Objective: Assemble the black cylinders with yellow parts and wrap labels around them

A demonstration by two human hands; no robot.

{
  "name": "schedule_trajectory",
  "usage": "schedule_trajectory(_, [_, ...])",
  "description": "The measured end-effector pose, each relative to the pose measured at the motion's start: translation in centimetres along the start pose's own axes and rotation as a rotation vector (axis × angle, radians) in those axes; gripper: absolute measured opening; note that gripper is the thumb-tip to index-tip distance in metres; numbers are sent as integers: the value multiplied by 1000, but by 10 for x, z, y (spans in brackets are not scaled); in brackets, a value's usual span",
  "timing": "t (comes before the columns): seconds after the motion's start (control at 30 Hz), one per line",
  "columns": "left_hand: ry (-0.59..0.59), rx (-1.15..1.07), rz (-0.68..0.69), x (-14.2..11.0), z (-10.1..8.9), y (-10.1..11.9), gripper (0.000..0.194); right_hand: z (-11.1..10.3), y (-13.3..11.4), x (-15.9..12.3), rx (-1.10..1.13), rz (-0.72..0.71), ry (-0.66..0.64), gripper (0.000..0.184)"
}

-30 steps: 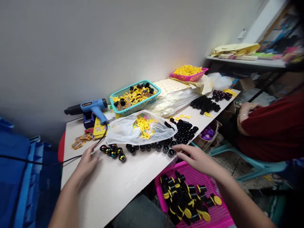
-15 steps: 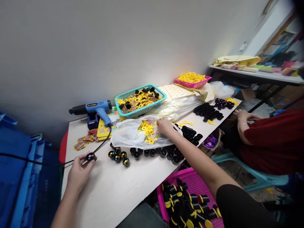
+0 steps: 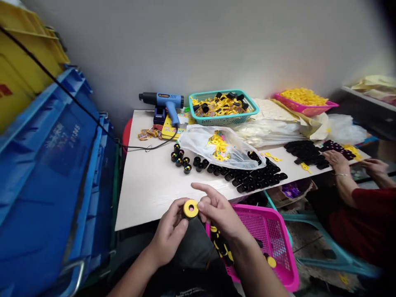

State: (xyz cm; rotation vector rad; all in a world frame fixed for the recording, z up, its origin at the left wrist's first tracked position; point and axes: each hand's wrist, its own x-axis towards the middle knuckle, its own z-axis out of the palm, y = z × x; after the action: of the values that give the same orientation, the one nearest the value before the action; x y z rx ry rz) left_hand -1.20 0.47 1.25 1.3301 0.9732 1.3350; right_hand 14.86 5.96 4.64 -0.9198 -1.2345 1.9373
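Observation:
My left hand [image 3: 171, 231] is closed around a small black cup in front of the table's near edge. A yellow ring-shaped cap [image 3: 187, 213] lies over the cup's mouth, with a bit of pink showing through its hole. My right hand [image 3: 218, 208] touches the ring's right edge with the thumb and bent fingers, while its index finger points out to the left. Several black cups with coloured beads [image 3: 178, 161] stand on the table beyond. Behind them, an open white plastic bag [image 3: 198, 138] holds yellow ring pieces [image 3: 218, 144] and coloured bits.
A blue heat gun [image 3: 168, 101] rests at the back left, its cable running left. Beside it is a teal basket [image 3: 222, 120] of mixed parts. Below the table edge sits a pink basket [image 3: 278, 235] with capped cups. Blue crates [image 3: 40, 165] rise at left; a co-worker's hand [image 3: 338, 163] is at right.
My right hand has left the plastic bag and come to the cup, which now has a yellow ring on it. My left hand has brought the cup toward me. The view has turned left.

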Motion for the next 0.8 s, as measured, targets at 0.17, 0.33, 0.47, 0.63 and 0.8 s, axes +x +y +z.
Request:
schedule_trajectory(0.17, [3, 96, 65, -16, -1, -3, 30, 12, 18, -11, 156, -77, 111, 52])
schedule_trajectory(0.33, [2, 217, 88, -26, -2, 3, 31, 20, 28, -17, 128, -97, 144, 56])
schedule_trajectory(0.47, [31, 285, 117, -32, 0, 7, 33, 28, 37, -21, 86, -127, 149, 58])
schedule_trajectory(0.63, [87, 389, 126, -35, 2, 5, 40, 29, 44, -23, 57, -161, 121, 55])
schedule_trajectory(0.8, [85, 707, 445, -32, 1, 3, 62, 29, 43, -22, 135, -146, -43, 54])
